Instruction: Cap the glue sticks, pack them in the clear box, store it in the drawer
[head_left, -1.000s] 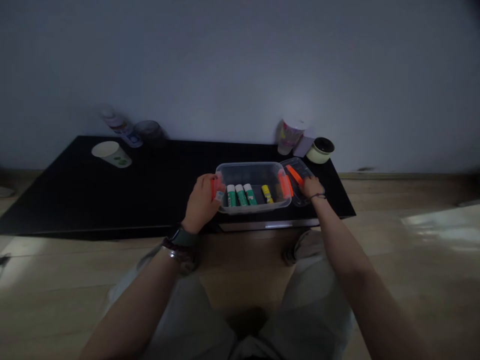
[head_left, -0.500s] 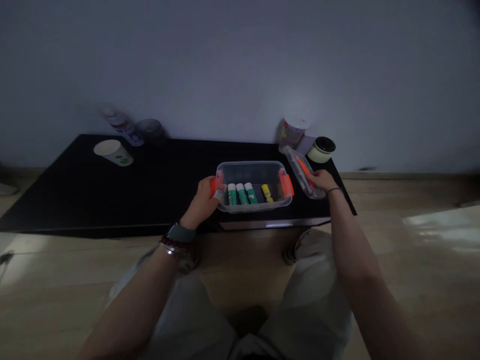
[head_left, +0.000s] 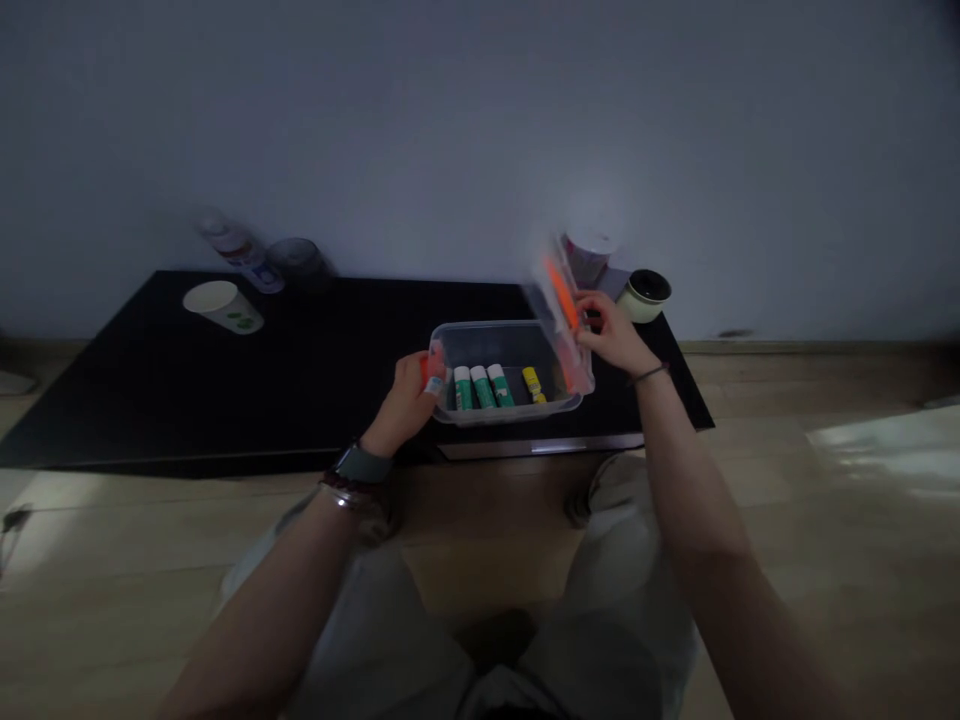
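Observation:
A clear plastic box [head_left: 510, 345] sits on the black table, holding three green-and-white glue sticks [head_left: 474, 388] and a smaller yellow glue stick [head_left: 532, 385] upright in a row. My left hand [head_left: 405, 405] grips the box's left end, over an orange latch. My right hand [head_left: 611, 335] holds a clear lid [head_left: 559, 300] with an orange strip, raised and tilted above the box's right end. The lid is motion-blurred and partly hides that end.
The black table top [head_left: 300, 310] stands against a grey wall. A paper cup [head_left: 223, 307] lies on its side at the left, and a bottle [head_left: 240, 250] and dark jar [head_left: 298, 258] stand behind it. A plastic cup [head_left: 586, 255] and tape roll [head_left: 643, 296] stand at the back right.
My right hand has lifted the clear lid off the table, swinging it up and left over the box's right end. My left hand and the box have stayed in place.

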